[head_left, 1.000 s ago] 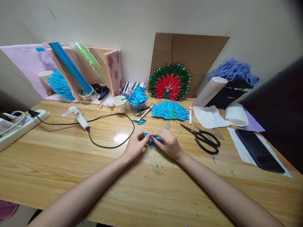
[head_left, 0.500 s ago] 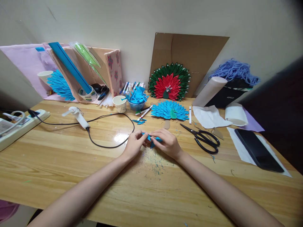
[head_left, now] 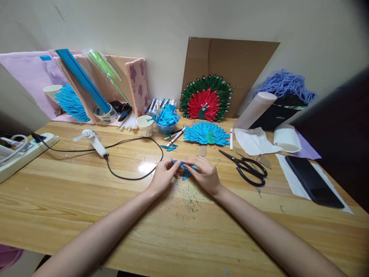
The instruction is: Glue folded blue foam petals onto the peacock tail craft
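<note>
Low over the table's middle, both my hands meet at a small blue piece of felt or ribbon (head_left: 188,174) with a pointed end hanging down. My left hand (head_left: 163,175) pinches its left side between thumb and fingers. My right hand (head_left: 206,175) has its fingertips closed on the right side; they hide part of the piece. Just beyond lies a blue fan of petals with a green bird shape (head_left: 206,134). A clear bowl (head_left: 166,127) of blue pieces stands behind my left hand, and black-handled scissors (head_left: 245,165) lie to the right of my right hand.
A white glue gun (head_left: 95,143) with a black cord (head_left: 135,179) lies at left, near a power strip (head_left: 31,154). A paper cup (head_left: 145,126), a marker (head_left: 231,139) and a red and green peacock (head_left: 205,100) stand or lie behind. A phone (head_left: 313,181) is at right.
My fingers have shifted slightly on the blue piece, and its pointed end hangs a little differently. The whole view has moved very slightly. Both hands keep their hold.
</note>
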